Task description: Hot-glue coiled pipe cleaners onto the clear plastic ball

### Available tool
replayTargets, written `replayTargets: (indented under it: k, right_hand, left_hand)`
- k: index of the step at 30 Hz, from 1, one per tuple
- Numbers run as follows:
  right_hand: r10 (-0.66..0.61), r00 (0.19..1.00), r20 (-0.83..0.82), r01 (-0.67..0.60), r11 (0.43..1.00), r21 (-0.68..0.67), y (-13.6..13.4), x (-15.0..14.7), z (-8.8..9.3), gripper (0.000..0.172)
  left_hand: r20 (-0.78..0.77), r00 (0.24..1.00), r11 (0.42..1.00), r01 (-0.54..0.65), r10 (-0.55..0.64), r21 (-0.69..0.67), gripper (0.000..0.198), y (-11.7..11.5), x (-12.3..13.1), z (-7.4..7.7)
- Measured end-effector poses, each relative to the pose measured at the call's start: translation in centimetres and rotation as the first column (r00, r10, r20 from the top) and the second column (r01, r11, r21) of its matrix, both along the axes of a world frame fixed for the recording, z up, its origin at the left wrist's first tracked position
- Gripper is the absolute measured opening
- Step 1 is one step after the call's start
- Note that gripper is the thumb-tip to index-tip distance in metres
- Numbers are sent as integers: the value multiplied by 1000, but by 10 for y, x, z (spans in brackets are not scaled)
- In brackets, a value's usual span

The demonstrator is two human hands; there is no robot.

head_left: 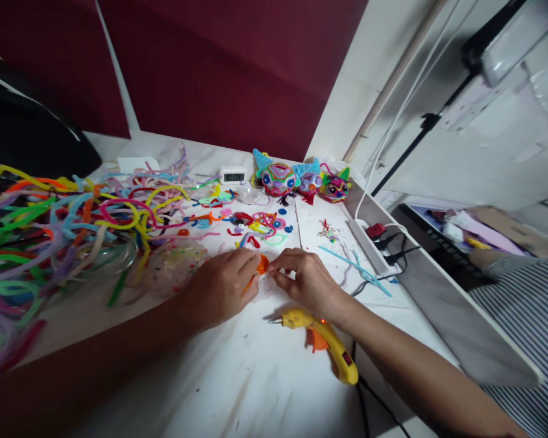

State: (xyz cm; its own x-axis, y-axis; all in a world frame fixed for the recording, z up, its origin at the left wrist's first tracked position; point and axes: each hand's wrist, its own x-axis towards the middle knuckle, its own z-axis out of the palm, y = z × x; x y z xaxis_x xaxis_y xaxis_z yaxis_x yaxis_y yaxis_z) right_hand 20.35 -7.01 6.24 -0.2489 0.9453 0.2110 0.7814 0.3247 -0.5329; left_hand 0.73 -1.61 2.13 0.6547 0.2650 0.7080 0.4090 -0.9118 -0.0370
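An orange coiled pipe cleaner (263,264) sits between my two hands over the middle of the table. My left hand (228,283) is closed around its left side, and a strand of orange shows under the fingers. From the right, the thumb and fingertips of my right hand (307,278) pinch at the coil's edge. Something clear seems to lie beneath the fingers, but it is too blurred to make out. Just below my right hand, a yellow glue gun (331,340) lies on its side, its metal tip pointing left and a small red light lit.
Loose pipe cleaners (82,213) heap on the left. Small coiled pieces (256,224) lie beyond my hands. Decorated animal heads (278,179) and a digital clock (232,176) stand at the back. A power strip (374,246) with cables lines the right edge; a person's striped clothing (525,322) is beyond.
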Motion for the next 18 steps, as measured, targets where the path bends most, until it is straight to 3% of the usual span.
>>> replayTargets:
  k: [6, 18]
  right_hand:
    - [118, 989, 88, -125, 989, 81, 16, 9, 0, 17]
    - [350, 904, 247, -381, 920, 91, 35, 16, 11, 16]
  left_hand:
    - [17, 1000, 1000, 23, -23, -12, 24, 2, -1, 2]
    - [23, 998, 998, 63, -62, -20, 27, 7, -4, 6]
